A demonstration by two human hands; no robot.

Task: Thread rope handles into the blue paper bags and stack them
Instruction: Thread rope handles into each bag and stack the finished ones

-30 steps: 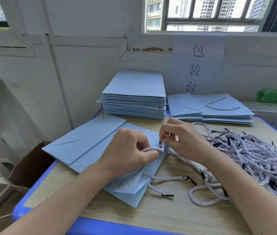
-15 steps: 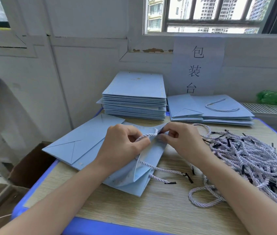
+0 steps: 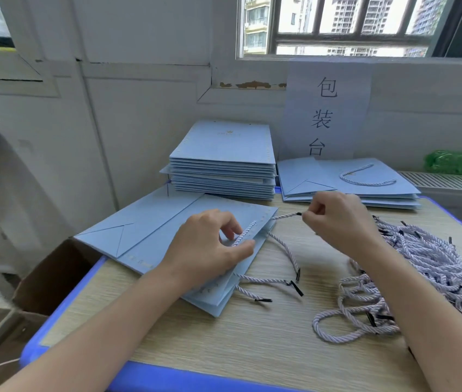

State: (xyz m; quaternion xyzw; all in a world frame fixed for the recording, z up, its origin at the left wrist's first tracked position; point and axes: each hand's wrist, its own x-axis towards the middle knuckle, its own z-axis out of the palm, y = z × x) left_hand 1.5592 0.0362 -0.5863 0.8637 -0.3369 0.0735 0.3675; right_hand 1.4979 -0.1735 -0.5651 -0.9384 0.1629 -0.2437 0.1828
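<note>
A flat blue paper bag point(image 3: 150, 233) lies on the table in front of me. My left hand point(image 3: 210, 244) presses on its open edge and pinches a white twisted rope handle point(image 3: 245, 233) against the paper. My right hand point(image 3: 337, 219) pinches the black-tipped end of that same rope, stretched to the right of the bag's edge. Three more rope ends point(image 3: 277, 281) trail out from the bag onto the table. Loose rope handles point(image 3: 422, 267) lie piled at the right.
A tall stack of flat blue bags point(image 3: 224, 165) stands at the back by the wall. Beside it lies a lower stack of bags with handles point(image 3: 365, 179). A cardboard box point(image 3: 54, 278) sits on the floor at the left. The table point(image 3: 252, 349) has a blue rim.
My right hand has pulled the rope end out to the right, away from my left hand. The bag has been laid flatter, and my left hand now holds the rope down on it.
</note>
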